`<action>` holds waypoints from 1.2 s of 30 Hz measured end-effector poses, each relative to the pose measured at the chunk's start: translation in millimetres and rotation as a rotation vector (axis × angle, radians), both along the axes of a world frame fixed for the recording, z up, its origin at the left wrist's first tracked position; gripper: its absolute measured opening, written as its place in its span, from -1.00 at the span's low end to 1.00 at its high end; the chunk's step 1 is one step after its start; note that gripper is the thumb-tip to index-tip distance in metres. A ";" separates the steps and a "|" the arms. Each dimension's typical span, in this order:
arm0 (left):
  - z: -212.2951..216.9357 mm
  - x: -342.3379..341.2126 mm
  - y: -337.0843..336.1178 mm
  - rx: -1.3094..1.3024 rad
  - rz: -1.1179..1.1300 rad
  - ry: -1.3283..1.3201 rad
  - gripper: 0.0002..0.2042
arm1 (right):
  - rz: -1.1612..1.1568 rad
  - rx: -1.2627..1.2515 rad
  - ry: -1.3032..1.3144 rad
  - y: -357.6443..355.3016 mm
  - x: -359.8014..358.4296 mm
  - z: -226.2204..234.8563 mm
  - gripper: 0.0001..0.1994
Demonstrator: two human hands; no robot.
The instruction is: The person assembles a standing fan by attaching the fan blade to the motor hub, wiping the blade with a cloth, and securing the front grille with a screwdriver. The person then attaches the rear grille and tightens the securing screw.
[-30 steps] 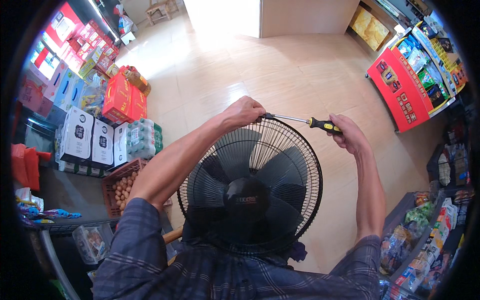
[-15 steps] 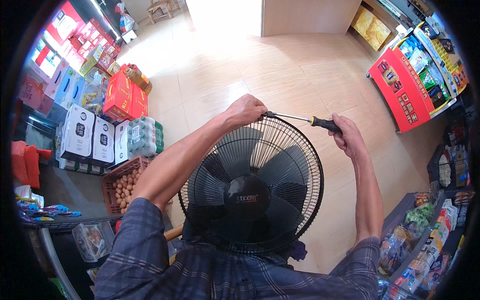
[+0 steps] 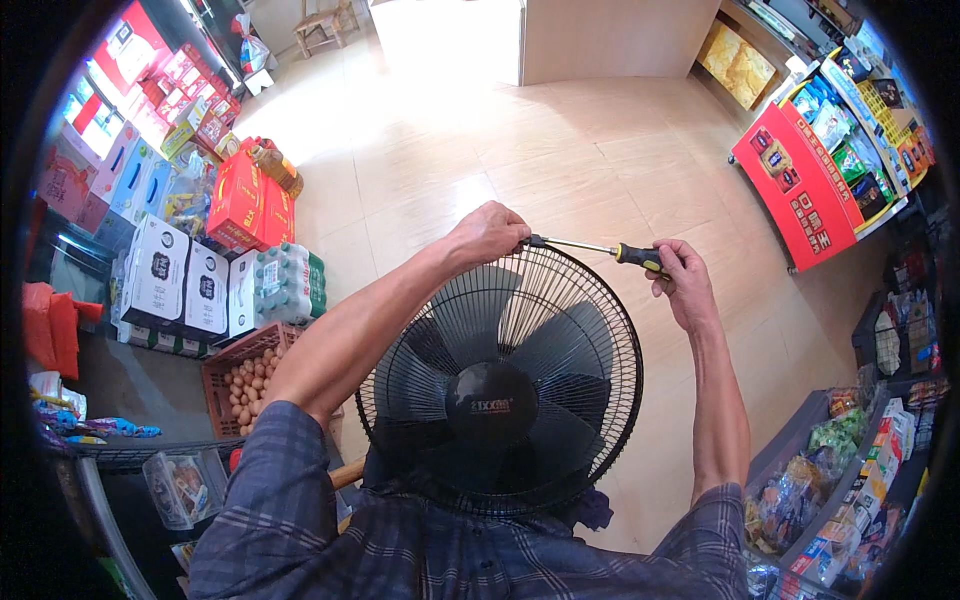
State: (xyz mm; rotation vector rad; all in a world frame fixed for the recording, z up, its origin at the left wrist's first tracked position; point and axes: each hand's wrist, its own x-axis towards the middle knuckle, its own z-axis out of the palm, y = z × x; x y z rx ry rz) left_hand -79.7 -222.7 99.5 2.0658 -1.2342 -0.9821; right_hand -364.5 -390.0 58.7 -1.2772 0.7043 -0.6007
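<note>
A round black fan head (image 3: 490,400) with a wire grille stands in front of me, close against my body. At its top rim my left hand (image 3: 488,236) pinches a small black clip (image 3: 535,241). My right hand (image 3: 684,285) grips the black and yellow handle of a screwdriver (image 3: 638,258) between thumb and fingers. The metal shaft lies nearly level, and its tip meets the clip beside my left fingertips. Whether a screw sits there is too small to tell.
Stacked drink cartons (image 3: 185,275), bottle packs (image 3: 285,280) and a crate of eggs (image 3: 215,375) stand at left. A red display stand (image 3: 800,185) is at far right, with a snack rack (image 3: 830,470) near right. Light floor tiles (image 3: 420,170) stretch ahead.
My right hand and the screwdriver handle have shifted slightly left and down, and the fingers have turned on the handle. My left hand stays at the clip.
</note>
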 end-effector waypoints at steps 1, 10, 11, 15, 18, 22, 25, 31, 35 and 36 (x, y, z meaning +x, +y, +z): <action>2.3 -1.2 0.6 0.005 -0.003 -0.001 -0.69 | 0.003 0.010 0.047 -3.0 2.0 3.9 -0.72; 0.4 1.6 1.9 -0.022 -0.020 0.007 -0.69 | -0.009 -0.139 0.241 -3.6 10.2 29.7 -0.69; 0.0 2.6 3.1 -0.029 -0.023 0.015 -0.69 | 0.016 -0.244 0.183 -0.7 5.8 28.1 -0.70; -3.7 1.6 -0.2 -0.022 -0.001 0.018 -0.69 | 0.063 -0.431 0.081 1.5 -4.3 17.1 -0.75; -5.2 0.1 -0.8 0.006 0.024 0.008 -0.69 | 0.040 -0.229 0.087 -2.6 -3.3 7.8 -0.77; -1.3 -1.7 -0.4 0.000 0.013 -0.013 -0.69 | 0.058 0.002 0.155 -16.1 3.9 17.9 -0.70; -4.2 1.2 0.5 -0.010 0.018 -0.014 -0.69 | 0.117 0.123 0.253 -24.8 6.0 24.0 -0.69; -9.5 3.8 0.1 -0.039 0.012 -0.008 -0.68 | 0.022 -0.216 0.235 -0.1 10.1 32.0 -0.74; -9.9 2.0 -4.6 -0.043 -0.022 0.018 -0.69 | 0.033 -0.762 0.052 0.5 -2.4 19.2 -0.77; -14.5 7.9 -1.9 -0.050 -0.022 0.028 -0.69 | 0.059 -0.572 0.148 1.7 1.6 20.3 -0.79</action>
